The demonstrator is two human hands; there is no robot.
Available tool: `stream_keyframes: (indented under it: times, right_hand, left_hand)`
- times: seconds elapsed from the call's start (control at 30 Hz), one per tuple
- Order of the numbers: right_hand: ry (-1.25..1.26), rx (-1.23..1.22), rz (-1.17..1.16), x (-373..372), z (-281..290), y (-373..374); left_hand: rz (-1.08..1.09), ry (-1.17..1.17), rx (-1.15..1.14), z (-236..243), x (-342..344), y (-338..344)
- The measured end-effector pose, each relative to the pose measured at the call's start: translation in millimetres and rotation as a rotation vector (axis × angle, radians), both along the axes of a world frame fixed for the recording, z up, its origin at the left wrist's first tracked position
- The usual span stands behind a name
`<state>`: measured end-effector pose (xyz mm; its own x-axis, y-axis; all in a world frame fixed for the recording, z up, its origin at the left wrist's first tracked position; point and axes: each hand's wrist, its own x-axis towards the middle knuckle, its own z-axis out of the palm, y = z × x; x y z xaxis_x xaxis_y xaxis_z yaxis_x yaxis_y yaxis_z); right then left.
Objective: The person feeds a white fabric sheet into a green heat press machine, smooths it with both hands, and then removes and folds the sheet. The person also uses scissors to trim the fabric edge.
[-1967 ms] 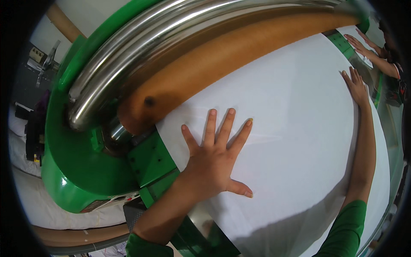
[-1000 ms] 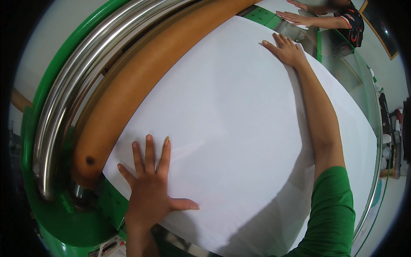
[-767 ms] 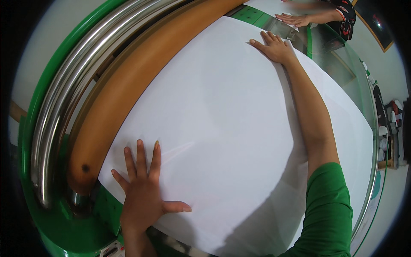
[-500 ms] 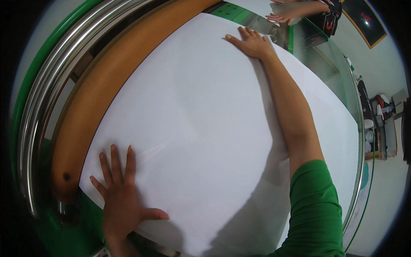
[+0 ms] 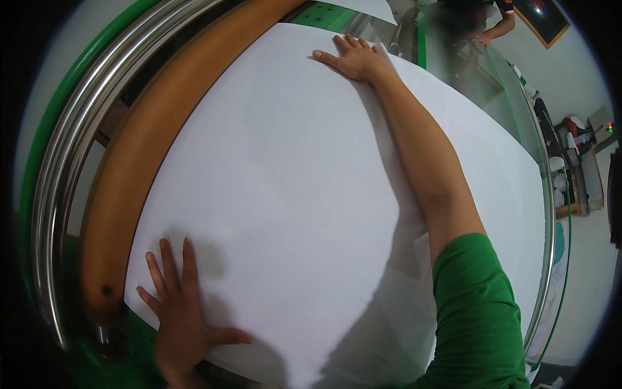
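Observation:
A large white sheet (image 5: 311, 194) lies flat across a green machine bed, its far edge against a long orange-brown roller (image 5: 162, 142). My left hand (image 5: 181, 318) is pressed flat on the sheet's near left corner, fingers spread. My right hand (image 5: 353, 58) rests flat on the sheet's far edge near the roller, arm stretched out in a green short sleeve. Neither hand grips anything.
Shiny steel rails (image 5: 71, 162) curve behind the roller inside a green machine frame (image 5: 103, 363). Another person (image 5: 479, 26) stands at the far end of the machine. A glass-like guard with a green rim (image 5: 551, 246) runs along the right; shelves with clutter (image 5: 573, 155) stand beyond.
The view has swung right and down along the sheet. My left hand stays flat at the near corner; my right hand has slid left along the far edge. The other person's hands have left the sheet's far corner.

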<state>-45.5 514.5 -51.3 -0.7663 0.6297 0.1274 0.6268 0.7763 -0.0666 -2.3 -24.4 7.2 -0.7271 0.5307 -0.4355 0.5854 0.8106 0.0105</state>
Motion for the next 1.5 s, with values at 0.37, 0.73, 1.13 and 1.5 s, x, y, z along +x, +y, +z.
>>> stream_keyframes:
  times: [0.37, 0.73, 1.13, 1.5]
  right_hand:
    - [0.008, 0.003, -0.007, -3.5, -3.0, -0.8]
    - [-0.027, 0.052, -0.014, -6.2, -2.6, 0.2]
    - [-0.024, 0.044, -0.014, -12.0, -1.9, -1.9]
    - [-0.021, 0.064, -0.015, -19.3, -2.7, 3.9]
  left_hand:
    - [0.01, -0.011, -0.038, 1.6, -1.6, 0.5]
    - [-0.003, -0.025, 0.025, -0.3, -3.8, -4.1]
    - [0.011, -0.066, 0.03, 0.7, -5.5, -7.0]
    - [0.002, -0.035, 0.017, -0.3, -1.3, -7.5]
